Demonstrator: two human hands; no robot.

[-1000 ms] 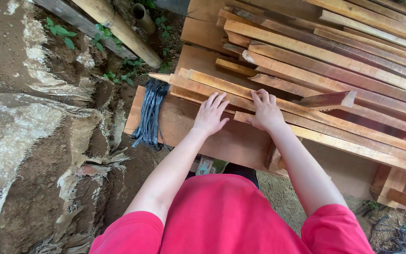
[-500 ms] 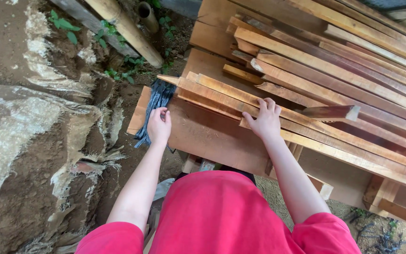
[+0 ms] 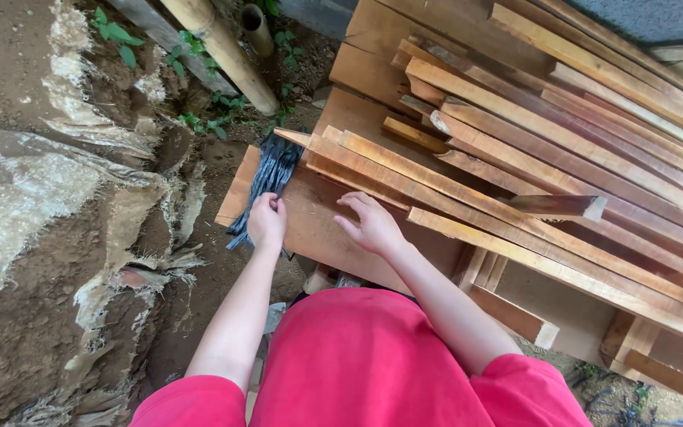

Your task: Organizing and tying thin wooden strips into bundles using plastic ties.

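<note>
A pile of long wooden slats (image 3: 563, 158) lies across a wide brown board (image 3: 326, 233). My left hand (image 3: 266, 221) rests at the board's left part, its fingers closed against a bundle of dark blue-black strips (image 3: 266, 178) that hangs over the board's edge. My right hand (image 3: 373, 225) lies flat on the board with fingers spread, just below the near ends of the lowest slats (image 3: 357, 170). It holds nothing. My red shirt (image 3: 373, 364) fills the bottom of the view.
To the left is a bare earth bank (image 3: 33, 261) with torn pale sheeting. A thick bamboo pole (image 3: 219, 51) and small green plants lie at the top left. Short wooden offcuts (image 3: 515, 316) sit under the pile at the lower right.
Both hands have come down off the slats. My left hand moved left to the dark strip bundle; my right hand slid left and down onto the bare board.
</note>
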